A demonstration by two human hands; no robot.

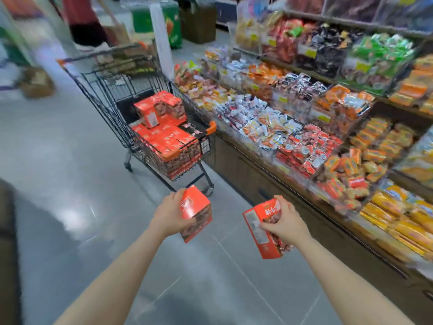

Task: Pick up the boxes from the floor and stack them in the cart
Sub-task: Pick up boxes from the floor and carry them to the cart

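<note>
Red-orange cartons fill both grips: the left hand (169,213) is wrapped around one snack box (196,213), the right hand (284,222) clasps a second box (261,233), both carried above the grey floor (70,184) short of the wire cart (145,109). Inside it, matching stacked boxes (164,127) already rise in an uneven heap. Dropping new ones onto that tilted top layer could, I judge, topple it or crowd the snack shelf (304,127) alongside.
</note>
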